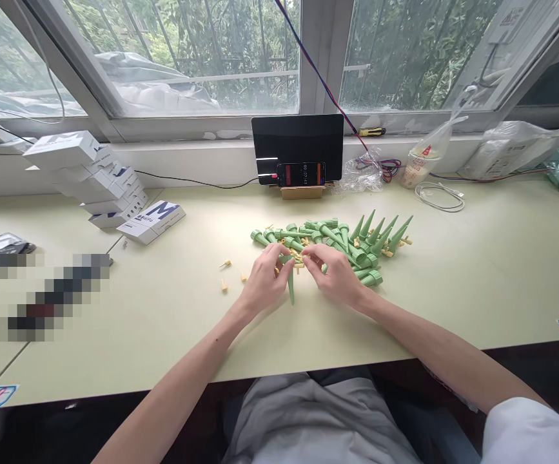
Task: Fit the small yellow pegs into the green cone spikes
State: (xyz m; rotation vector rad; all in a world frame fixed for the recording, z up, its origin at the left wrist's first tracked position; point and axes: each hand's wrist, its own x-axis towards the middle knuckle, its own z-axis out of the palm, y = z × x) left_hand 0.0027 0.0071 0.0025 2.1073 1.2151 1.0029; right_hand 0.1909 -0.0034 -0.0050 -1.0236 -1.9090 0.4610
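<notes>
A few small, pale-yellow plastic nozzles (224, 287) are lying loose at nine o'clock from the left hand (265, 276), whose thumb and fingers are pinching one green, tapering plastic spike (291, 291), its tip pointing toward six o'clock. At three o'clock from that hand, the right hand (333, 274) is working with thumb and fingertips drawn close together beside more yellow pieces; whether it is gripping one, I cannot tell. A jumbled heap of green, capped plastic spikes (340, 236) is lying from twelve to two o'clock of the right hand, and at its right end several green cones (398, 237) are pointing upward, yellow pieces showing at their bases. The step in hand is seemingly fitting a yellow piece to the pinched spike; the next move is probably calling for steady alignment and a gentle push
</notes>
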